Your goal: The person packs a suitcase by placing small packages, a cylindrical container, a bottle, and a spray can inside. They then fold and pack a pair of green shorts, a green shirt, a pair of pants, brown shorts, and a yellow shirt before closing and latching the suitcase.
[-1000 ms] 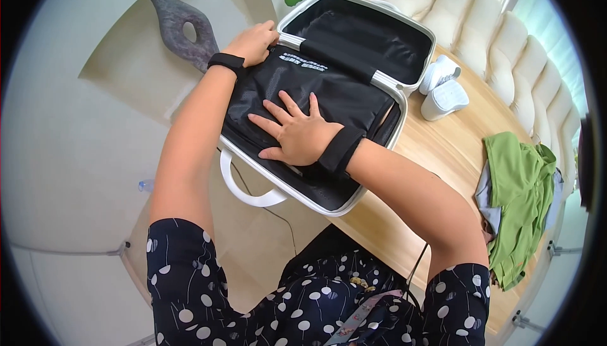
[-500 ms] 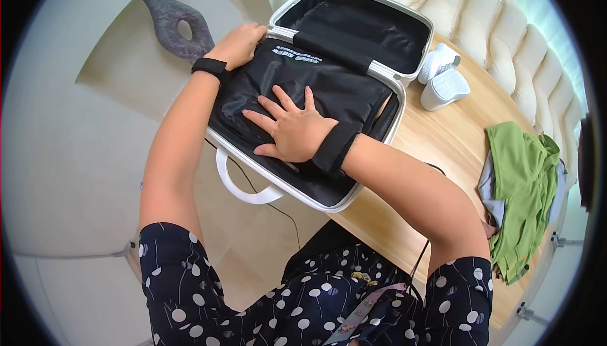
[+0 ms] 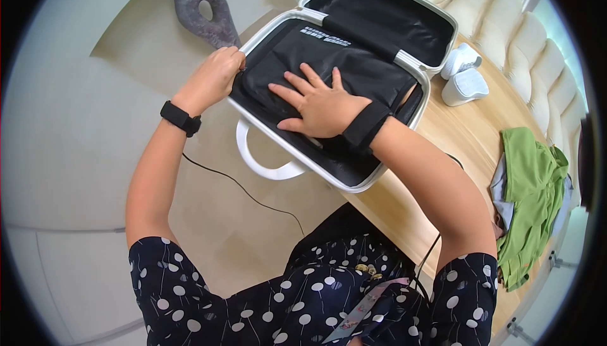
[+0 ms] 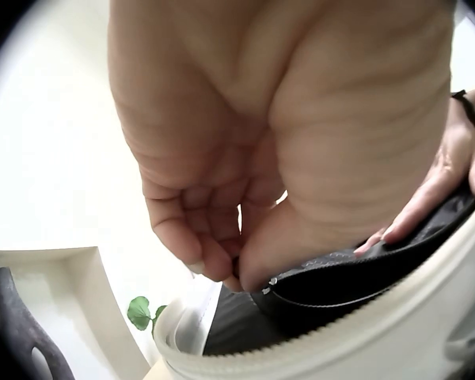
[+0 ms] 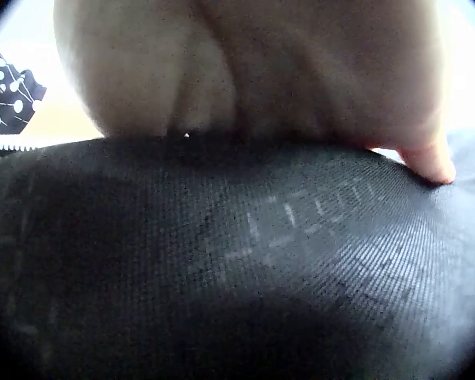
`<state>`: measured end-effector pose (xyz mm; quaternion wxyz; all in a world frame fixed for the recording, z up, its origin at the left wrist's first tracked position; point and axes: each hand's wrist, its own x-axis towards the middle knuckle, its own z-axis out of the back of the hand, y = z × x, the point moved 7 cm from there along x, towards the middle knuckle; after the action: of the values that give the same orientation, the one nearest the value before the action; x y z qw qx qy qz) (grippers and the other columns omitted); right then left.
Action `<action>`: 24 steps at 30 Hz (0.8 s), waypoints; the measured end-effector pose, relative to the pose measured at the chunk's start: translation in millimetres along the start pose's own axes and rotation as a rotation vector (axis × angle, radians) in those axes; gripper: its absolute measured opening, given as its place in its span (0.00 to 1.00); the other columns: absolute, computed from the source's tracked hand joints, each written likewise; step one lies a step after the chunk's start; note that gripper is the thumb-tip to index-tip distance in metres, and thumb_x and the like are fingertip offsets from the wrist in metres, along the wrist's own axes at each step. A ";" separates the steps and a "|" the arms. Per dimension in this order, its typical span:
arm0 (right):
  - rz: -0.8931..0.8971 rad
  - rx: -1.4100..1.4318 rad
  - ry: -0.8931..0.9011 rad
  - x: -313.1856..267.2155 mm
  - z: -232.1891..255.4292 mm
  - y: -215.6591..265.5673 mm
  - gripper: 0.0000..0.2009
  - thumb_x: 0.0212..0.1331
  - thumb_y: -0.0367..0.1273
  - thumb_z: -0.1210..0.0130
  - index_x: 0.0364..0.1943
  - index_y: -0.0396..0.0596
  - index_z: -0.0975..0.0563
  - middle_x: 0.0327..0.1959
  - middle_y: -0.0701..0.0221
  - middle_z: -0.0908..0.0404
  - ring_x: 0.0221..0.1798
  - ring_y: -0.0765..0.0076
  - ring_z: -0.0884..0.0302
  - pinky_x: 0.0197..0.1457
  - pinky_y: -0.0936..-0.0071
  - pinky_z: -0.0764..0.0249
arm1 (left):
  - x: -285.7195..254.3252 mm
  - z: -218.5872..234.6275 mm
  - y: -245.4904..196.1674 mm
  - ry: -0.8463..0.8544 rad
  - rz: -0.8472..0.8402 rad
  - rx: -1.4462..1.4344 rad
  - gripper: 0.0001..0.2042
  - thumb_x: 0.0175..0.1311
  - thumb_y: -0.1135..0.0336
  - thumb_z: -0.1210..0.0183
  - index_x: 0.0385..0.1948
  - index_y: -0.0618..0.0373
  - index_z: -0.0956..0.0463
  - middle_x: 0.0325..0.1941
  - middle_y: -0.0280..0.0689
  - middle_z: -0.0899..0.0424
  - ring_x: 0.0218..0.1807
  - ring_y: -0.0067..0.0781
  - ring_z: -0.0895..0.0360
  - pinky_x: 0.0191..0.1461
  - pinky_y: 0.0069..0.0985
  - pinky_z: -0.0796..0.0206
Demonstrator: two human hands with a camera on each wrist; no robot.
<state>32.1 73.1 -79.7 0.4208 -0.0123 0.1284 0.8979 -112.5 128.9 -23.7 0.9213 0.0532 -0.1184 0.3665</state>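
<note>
A white hard-shell suitcase point(image 3: 357, 185) lies open with its lid leaning back. A black fabric divider point(image 3: 373, 61) with white lettering covers the near half. My right hand point(image 3: 325, 103) presses flat on this divider with fingers spread. At the suitcase's left rim, my left hand point(image 3: 215, 75) pinches a zipper pull, mostly hidden by the fingertips. In the left wrist view, the divider's zipper point(image 4: 332, 304) gapes beside the pinching thumb and fingers. The right wrist view shows the dark cloth point(image 5: 301, 253) bulging under my right palm.
White shoes point(image 3: 465, 87) stand right of the suitcase on the wooden table point(image 3: 404, 213). Green clothing point(image 3: 531, 200) is piled farther right over grey cloth. A white carry handle point(image 3: 269, 170) sticks out past the table edge. A dark cable point(image 3: 240, 185) hangs at the left.
My left hand has slid along the suitcase's left side, from near the hinge toward the front corner. My right hand stays spread on the divider. The head view has shifted.
</note>
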 end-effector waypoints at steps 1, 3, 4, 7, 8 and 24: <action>0.003 0.008 0.004 0.8 -0.2 0.4 0.36 0.62 0.60 0.62 0.71 0.62 0.51 0.74 0.60 0.55 0.76 0.46 0.68 0.70 0.31 0.61 | -8.2 4.2 -3.1 0.003 0.023 -0.005 0.04 0.52 0.83 0.49 0.29 0.65 0.31 0.31 0.44 0.25 0.40 0.48 0.28 0.43 0.38 0.35; 0.005 0.008 0.014 0.9 0.4 1.0 0.36 0.62 0.60 0.62 0.71 0.62 0.51 0.74 0.60 0.56 0.76 0.46 0.68 0.70 0.32 0.62 | -21.3 11.3 -9.7 -0.001 0.056 -0.035 0.03 0.53 0.82 0.49 0.29 0.65 0.30 0.31 0.45 0.25 0.39 0.48 0.27 0.42 0.37 0.34; -0.002 0.007 0.021 0.1 1.1 0.1 0.36 0.62 0.61 0.63 0.71 0.62 0.52 0.74 0.60 0.56 0.77 0.47 0.69 0.70 0.32 0.62 | -25.5 13.8 -11.9 -0.006 0.081 -0.068 0.02 0.55 0.81 0.48 0.29 0.65 0.29 0.31 0.45 0.24 0.38 0.48 0.26 0.41 0.37 0.34; -0.012 0.062 0.069 0.2 3.6 -2.1 0.38 0.60 0.63 0.63 0.72 0.64 0.52 0.75 0.64 0.58 0.77 0.51 0.72 0.71 0.33 0.66 | -33.8 14.2 -13.7 0.013 0.224 -0.285 0.02 0.56 0.78 0.45 0.29 0.66 0.26 0.27 0.43 0.23 0.31 0.39 0.25 0.43 0.31 0.35; -0.011 0.069 0.110 0.0 3.9 -2.4 0.38 0.60 0.63 0.64 0.72 0.64 0.52 0.75 0.64 0.59 0.77 0.51 0.73 0.71 0.33 0.66 | -34.7 16.8 -18.7 0.011 0.227 -0.284 0.02 0.56 0.78 0.45 0.29 0.66 0.26 0.27 0.43 0.23 0.31 0.39 0.25 0.43 0.31 0.35; 0.328 0.241 -0.308 18.9 35.7 28.0 0.05 0.49 0.27 0.43 0.30 0.41 0.22 0.30 0.64 0.20 0.37 0.56 0.22 0.40 0.64 0.27 | -55.4 0.3 -50.1 -0.015 0.429 -0.737 0.08 0.59 0.69 0.41 0.36 0.64 0.21 0.35 0.35 0.17 0.41 0.25 0.23 0.48 0.24 0.34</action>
<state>1.7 78.7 -41.6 0.2824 0.1960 0.1689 0.9238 -117.0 55.7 -38.2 0.7807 -0.3030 -0.2565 0.4826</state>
